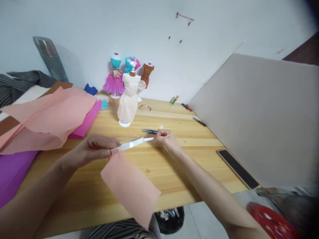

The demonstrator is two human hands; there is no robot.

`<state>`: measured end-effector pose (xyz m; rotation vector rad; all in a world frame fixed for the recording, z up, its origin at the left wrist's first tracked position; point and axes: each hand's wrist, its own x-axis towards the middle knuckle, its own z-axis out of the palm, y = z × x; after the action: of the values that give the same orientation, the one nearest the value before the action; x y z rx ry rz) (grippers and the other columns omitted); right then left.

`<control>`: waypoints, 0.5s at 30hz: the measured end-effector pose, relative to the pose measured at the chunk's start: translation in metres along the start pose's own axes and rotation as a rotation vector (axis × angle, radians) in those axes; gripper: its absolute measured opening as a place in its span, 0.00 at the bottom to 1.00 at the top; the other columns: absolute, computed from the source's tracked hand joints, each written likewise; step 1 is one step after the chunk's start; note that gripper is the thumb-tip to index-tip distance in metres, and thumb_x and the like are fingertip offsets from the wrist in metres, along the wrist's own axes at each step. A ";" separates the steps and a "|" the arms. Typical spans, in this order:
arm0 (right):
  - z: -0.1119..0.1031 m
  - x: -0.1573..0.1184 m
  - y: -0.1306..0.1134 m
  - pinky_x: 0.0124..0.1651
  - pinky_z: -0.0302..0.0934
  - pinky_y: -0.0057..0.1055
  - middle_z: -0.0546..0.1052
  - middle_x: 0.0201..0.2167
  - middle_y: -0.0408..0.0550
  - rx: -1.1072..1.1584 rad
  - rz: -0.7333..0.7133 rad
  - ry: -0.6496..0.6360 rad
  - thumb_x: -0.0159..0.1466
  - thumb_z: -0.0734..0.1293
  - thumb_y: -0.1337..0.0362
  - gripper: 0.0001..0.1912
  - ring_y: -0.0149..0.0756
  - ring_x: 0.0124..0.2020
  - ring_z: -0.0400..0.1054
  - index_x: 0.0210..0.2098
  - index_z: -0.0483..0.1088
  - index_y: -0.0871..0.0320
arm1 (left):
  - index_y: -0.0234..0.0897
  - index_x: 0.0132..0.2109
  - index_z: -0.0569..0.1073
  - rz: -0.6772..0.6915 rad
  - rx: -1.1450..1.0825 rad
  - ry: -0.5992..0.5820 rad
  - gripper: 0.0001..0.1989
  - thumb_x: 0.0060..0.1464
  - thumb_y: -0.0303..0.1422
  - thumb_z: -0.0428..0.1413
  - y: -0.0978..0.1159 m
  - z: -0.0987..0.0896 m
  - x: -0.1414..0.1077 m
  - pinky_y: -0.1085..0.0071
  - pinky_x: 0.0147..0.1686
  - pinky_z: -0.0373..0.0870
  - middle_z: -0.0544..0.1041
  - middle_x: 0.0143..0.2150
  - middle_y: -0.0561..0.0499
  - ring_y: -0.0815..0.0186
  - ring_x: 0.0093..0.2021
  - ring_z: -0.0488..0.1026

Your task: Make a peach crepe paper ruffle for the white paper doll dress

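Note:
My left hand (98, 147) is closed on what looks like a roll of white tape (133, 143), seen edge-on, its narrow free end pointing right. From the same fingers hangs a piece of peach crepe paper (131, 186), dropping past the table's front edge. My right hand (165, 136) is pinched just beyond the tape's free end; anything between its fingertips is too small to make out. Blue thread snips (150, 131) lie on the table beside the right fingers, with a small white scrap (160, 127) behind them.
Small dress forms stand at the back, nearest one in a cream dress (129, 96). Peach sheets (62, 119) and other coloured sheets pile up at left. A bracelet (145, 108), tweezers (199, 121) and a phone (238, 168) lie on the wooden table (194, 146). A white panel (259, 116) borders the right.

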<state>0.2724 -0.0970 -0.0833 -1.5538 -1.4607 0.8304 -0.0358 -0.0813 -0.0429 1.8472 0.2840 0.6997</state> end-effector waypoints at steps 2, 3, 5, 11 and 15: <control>-0.001 0.000 0.007 0.19 0.42 0.23 0.57 0.12 0.35 -0.039 -0.002 -0.066 0.46 0.61 0.64 0.07 0.23 0.15 0.47 0.16 0.59 0.58 | 0.34 0.35 0.76 -0.022 -0.015 0.023 0.13 0.61 0.36 0.51 0.001 -0.001 -0.002 0.68 0.34 0.70 0.76 0.33 0.48 0.62 0.37 0.71; -0.004 0.001 0.010 0.19 0.44 0.23 0.58 0.12 0.36 -0.063 -0.010 -0.092 0.47 0.62 0.64 0.06 0.23 0.15 0.49 0.17 0.61 0.59 | 0.34 0.35 0.76 -0.021 -0.018 0.025 0.12 0.61 0.36 0.51 0.002 -0.001 -0.002 0.68 0.34 0.69 0.75 0.33 0.49 0.62 0.37 0.71; -0.011 0.007 0.015 0.20 0.50 0.24 0.62 0.13 0.38 -0.116 -0.042 -0.103 0.50 0.60 0.64 0.05 0.26 0.15 0.53 0.22 0.65 0.60 | 0.35 0.35 0.77 -0.015 -0.023 0.009 0.11 0.60 0.34 0.52 0.006 -0.002 0.000 0.66 0.37 0.69 0.75 0.32 0.49 0.62 0.37 0.71; -0.024 0.030 0.024 0.49 0.60 0.35 0.75 0.43 0.55 -0.378 -0.230 -0.059 0.53 0.62 0.71 0.17 0.39 0.43 0.67 0.42 0.71 0.62 | 0.35 0.35 0.75 0.116 0.079 -0.066 0.09 0.60 0.31 0.52 0.009 0.002 0.007 0.63 0.43 0.69 0.76 0.32 0.47 0.64 0.37 0.71; -0.012 0.035 0.031 0.53 0.55 0.38 0.73 0.41 0.55 -0.564 -0.303 -0.130 0.55 0.64 0.73 0.15 0.42 0.45 0.64 0.43 0.72 0.61 | 0.34 0.33 0.72 0.263 0.315 -0.111 0.09 0.61 0.30 0.51 0.009 0.016 0.010 0.66 0.40 0.69 0.75 0.30 0.47 0.65 0.33 0.71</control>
<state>0.3010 -0.0633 -0.1034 -1.6276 -2.0887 0.3570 -0.0194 -0.0923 -0.0357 2.2426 0.0799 0.7599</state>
